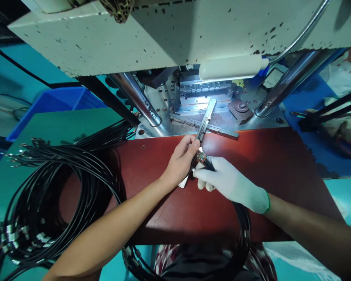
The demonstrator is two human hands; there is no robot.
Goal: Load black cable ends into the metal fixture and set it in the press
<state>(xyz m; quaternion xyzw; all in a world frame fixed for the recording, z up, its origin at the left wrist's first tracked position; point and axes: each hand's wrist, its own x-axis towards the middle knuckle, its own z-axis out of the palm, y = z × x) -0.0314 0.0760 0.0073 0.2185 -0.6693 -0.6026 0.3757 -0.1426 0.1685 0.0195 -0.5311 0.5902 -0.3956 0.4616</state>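
My bare left hand [179,162] is closed around a long metal bar [204,123] with slots along it, held slantwise over the red-brown board. In a white glove, my right hand [222,177] grips a bundle of black cables [243,222] right beside the bar. Small metal ends with coloured wires [201,156] show at the bundle's tip, close to my left thumb. Below the glove the cables loop down toward my lap. A second slotted metal bar [225,132] lies on the machine's metal plate, behind the held one. Whether any cable end sits in the held bar I cannot tell.
A metal die block [204,93] stands on the press plate between two steel columns [140,99]. Overhead is the pale press body [163,39] with a white lamp [231,68]. Coiled black cables [84,187] lie at left, near a blue bin [58,101].
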